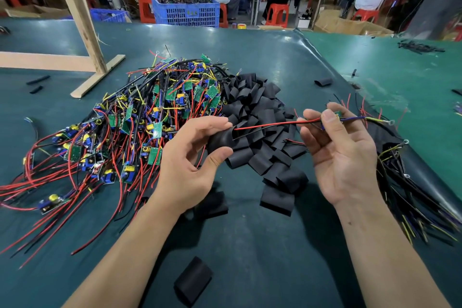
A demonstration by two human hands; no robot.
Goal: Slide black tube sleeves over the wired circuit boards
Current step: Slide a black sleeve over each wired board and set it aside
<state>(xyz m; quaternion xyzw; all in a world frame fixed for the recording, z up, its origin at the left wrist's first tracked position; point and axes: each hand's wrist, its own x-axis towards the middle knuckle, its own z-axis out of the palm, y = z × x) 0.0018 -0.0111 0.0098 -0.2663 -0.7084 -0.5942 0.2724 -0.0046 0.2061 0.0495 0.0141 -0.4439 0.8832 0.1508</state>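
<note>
Our left hand pinches a matte black tube sleeve, squeezed open; our right hand pinches a small green circuit board, its glossy red wire reaching the sleeve's mouth. Flat sleeves and tangled boards heap the green counter.

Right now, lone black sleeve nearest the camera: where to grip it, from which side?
Pinch the sleeve across its flat faces near the middle, coming from above. It lies flattened on the mat, apart from the sleeve pile, so probably nothing blocks the fingers.
</note>
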